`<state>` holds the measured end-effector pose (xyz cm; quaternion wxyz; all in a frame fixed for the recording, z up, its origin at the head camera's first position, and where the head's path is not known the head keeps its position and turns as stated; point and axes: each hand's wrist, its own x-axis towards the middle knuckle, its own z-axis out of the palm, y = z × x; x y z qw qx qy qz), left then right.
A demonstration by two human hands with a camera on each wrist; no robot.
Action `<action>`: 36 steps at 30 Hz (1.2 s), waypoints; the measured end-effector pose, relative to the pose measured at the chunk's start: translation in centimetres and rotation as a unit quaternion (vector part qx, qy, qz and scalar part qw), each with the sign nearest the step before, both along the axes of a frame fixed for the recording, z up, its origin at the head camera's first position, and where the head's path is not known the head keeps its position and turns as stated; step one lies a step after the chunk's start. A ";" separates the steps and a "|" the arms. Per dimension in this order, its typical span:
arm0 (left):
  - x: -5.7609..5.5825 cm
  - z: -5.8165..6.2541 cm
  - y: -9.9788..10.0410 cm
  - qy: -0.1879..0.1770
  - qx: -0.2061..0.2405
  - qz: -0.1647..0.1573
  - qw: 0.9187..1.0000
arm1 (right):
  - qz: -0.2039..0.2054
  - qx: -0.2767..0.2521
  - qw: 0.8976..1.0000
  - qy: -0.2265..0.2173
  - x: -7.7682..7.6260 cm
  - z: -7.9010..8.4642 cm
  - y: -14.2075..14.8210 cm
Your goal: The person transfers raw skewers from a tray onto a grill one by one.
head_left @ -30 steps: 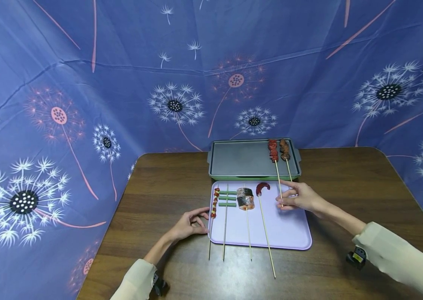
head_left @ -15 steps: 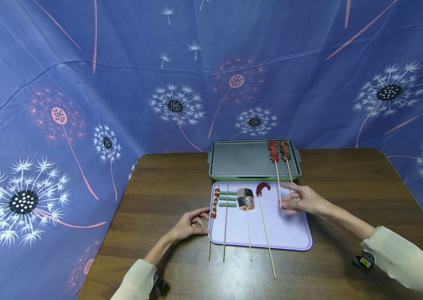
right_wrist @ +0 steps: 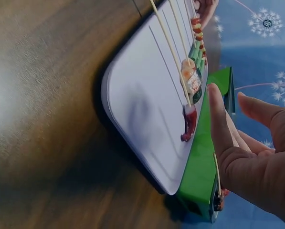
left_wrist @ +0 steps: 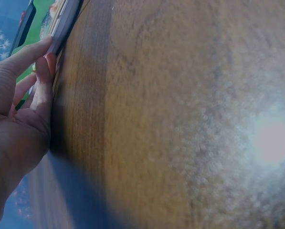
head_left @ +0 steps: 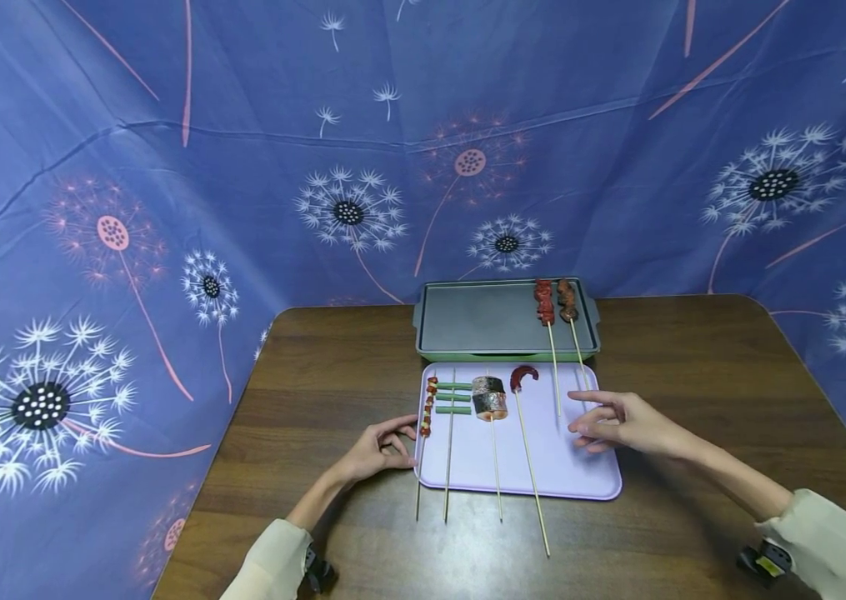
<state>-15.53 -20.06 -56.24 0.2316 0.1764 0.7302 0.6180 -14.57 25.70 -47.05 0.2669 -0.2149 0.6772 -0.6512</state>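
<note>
My right hand (head_left: 628, 422) hovers above the right side of the lilac tray (head_left: 568, 475), fingers apart and holding nothing. Just ahead of it, a red meat skewer (head_left: 545, 302) and a brown meat skewer (head_left: 568, 300) lie with their food on the dark grill plate (head_left: 478, 317), sticks reaching over the tray. My left hand (head_left: 372, 450) touches the tray's left rim with thumb and fingertips. On the tray lie a red-and-yellow skewer (head_left: 428, 406), a green vegetable skewer (head_left: 454, 397), a fish skewer (head_left: 489, 397) and a dark red curled skewer (head_left: 523, 377).
The grill has a green base (right_wrist: 202, 164) and stands behind the tray against a blue dandelion-print cloth (head_left: 242, 167). Sticks of the tray's skewers overhang its front edge above the brown wooden table (head_left: 317, 367).
My right hand has let go of the red meat skewer's stick and drawn back, down and to the right. Both meat skewers stay on the grill plate. The left hand keeps its place.
</note>
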 end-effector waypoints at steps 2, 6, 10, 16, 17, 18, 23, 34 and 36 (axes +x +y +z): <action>0.0 0.0 0.0 0.002 -0.001 0.000 1.000 | 0.008 -0.012 1.000 0.006 0.5 -0.2 0.0; 0.0 -0.3 0.0 0.004 0.000 -0.001 1.000 | 0.011 -0.035 0.999 0.021 1.6 -0.8 -0.2; 0.2 -0.4 0.0 -0.005 0.000 -0.002 1.000 | 0.006 -0.051 0.998 0.030 3.0 -1.7 -0.7; 0.5 -0.3 0.0 0.000 0.002 0.000 1.000 | 0.013 -0.056 0.998 -0.010 5.3 -3.3 -1.8; 0.5 -0.3 0.0 0.003 0.003 -0.002 1.000 | 0.014 -0.056 0.998 -0.022 5.7 -3.6 -2.0; 0.5 -0.3 0.0 0.003 0.004 -0.002 1.000 | 0.013 -0.054 0.998 -0.036 6.1 -3.9 -2.2; 0.4 -0.1 -0.2 0.008 0.005 0.005 1.000 | -0.002 -0.044 0.997 -0.067 7.8 -5.6 -3.1; 0.2 -0.1 -0.1 0.016 0.003 0.004 1.000 | -0.015 -0.075 0.992 -0.103 9.6 -7.9 -4.6; 0.2 -0.2 0.0 0.014 0.000 0.003 1.000 | -0.025 -0.068 0.991 -0.108 9.8 -8.1 -4.8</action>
